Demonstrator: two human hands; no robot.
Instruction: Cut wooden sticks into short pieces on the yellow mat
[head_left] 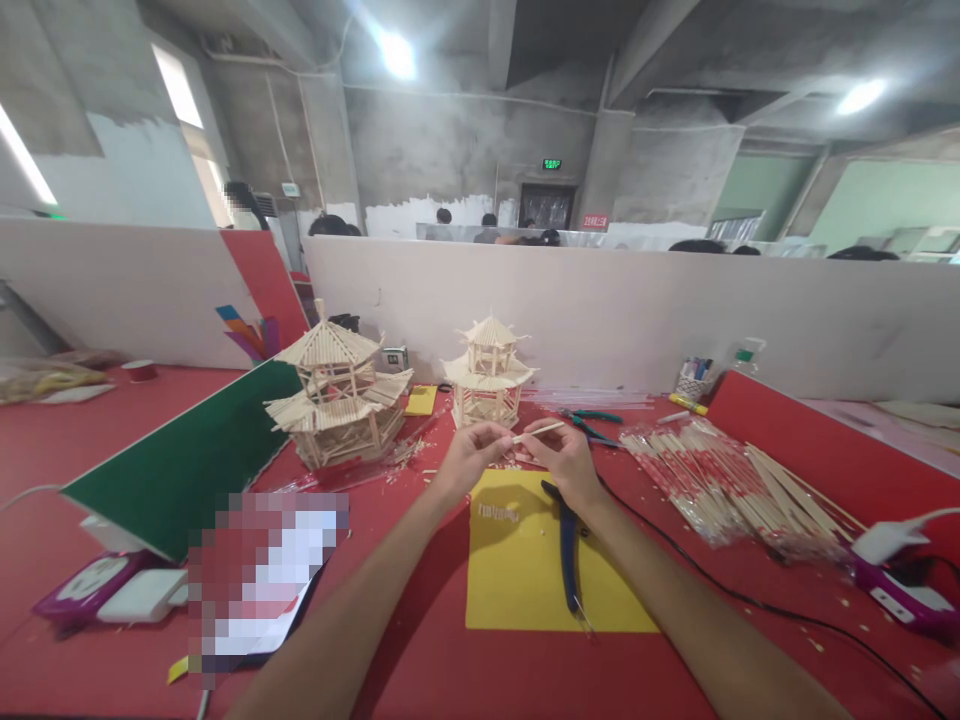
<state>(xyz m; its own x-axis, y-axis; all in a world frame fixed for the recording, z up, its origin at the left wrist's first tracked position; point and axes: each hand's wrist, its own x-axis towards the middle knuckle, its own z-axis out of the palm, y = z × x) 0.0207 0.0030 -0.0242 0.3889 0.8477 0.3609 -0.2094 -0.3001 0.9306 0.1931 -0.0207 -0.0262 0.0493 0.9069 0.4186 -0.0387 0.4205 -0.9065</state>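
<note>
A thin pale wooden stick (541,430) is held level between my two hands, just in front of the smaller wooden pagoda model (491,375). My left hand (476,455) pinches its left end with thumb and fingers. Toward the other end, my right hand (562,455) grips it the same way. Below them a yellow sheet (517,590) lies on the red table (420,660). On that sheet rest blue-handled cutters (568,550), partly under my right wrist, and a row of tiny cut wooden pieces (499,513).
A larger pagoda model (341,400) stands at left beside a green board (187,450). Bagged wooden sticks (705,470) lie at right, near green-handled pliers (596,420). A black cable (705,575) crosses the right side. Power strips (900,600) sit at both edges.
</note>
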